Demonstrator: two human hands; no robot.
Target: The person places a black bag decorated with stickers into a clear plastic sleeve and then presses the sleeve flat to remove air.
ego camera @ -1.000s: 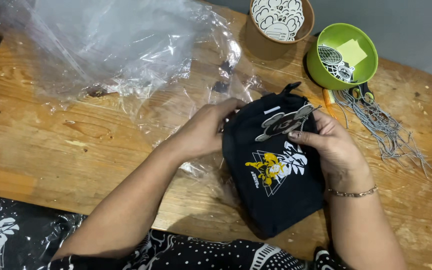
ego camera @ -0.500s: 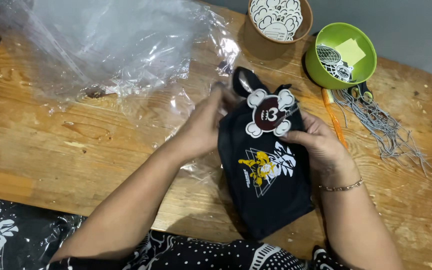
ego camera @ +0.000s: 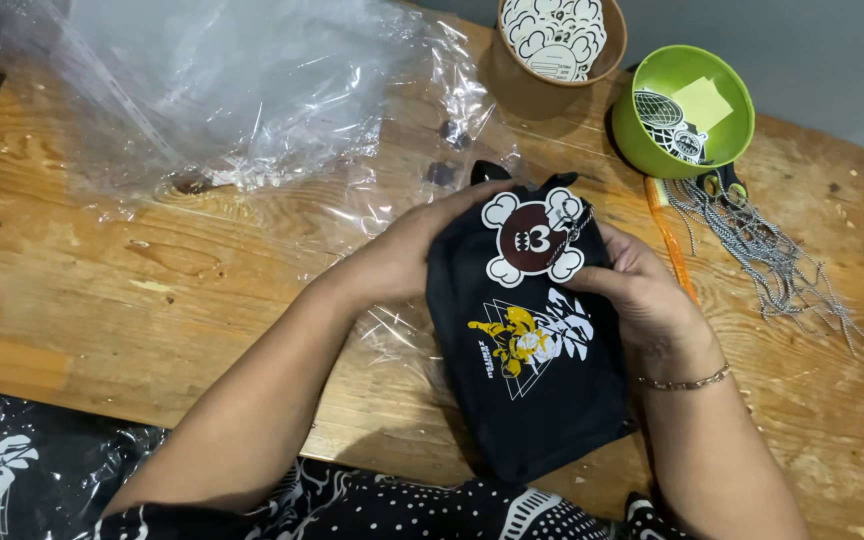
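Honestly, folded black shirt (ego camera: 527, 375) looks soft, light, floppy | left hand (ego camera: 407, 255) clamped on its top-left edge | right hand (ego camera: 642, 295) clamped on the right edge | best held by both sides, round card tag (ego camera: 534, 238) stays flat

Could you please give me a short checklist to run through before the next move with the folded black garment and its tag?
1. Left hand grips the folded black printed garment: ok.
2. Right hand grips its other edge: ok.
3. Round brown-and-white card tag lies face up on top: ok.
4. Tag's fastening secure: cannot tell.
5. Crinkled clear plastic bags within reach on the wooden table: ok.
6. Garment fold neat underneath: cannot tell.
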